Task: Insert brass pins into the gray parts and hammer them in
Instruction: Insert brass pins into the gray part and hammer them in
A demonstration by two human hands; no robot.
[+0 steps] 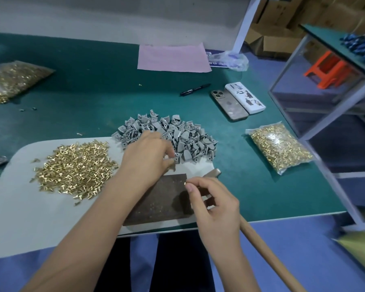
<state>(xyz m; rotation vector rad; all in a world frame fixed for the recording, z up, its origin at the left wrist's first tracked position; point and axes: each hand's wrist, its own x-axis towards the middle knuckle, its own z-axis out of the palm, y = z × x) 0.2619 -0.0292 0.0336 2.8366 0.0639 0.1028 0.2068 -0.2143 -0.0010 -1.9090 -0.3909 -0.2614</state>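
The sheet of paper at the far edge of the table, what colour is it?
The sheet of paper is pale pink, lying flat on the green table; the head view shows it clearly.

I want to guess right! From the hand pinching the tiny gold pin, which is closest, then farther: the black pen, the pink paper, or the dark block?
From the right hand:
1. Dark block, just left, beneath it.
2. Black pen, farther back on the table.
3. Pink paper, at the back edge.

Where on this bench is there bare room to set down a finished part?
Bare green mat lies between the left bag of pins and the pink sheet, and between the gray parts and the right bag. The white board is free near its front-left. It is crowded around both hands and the dark block.
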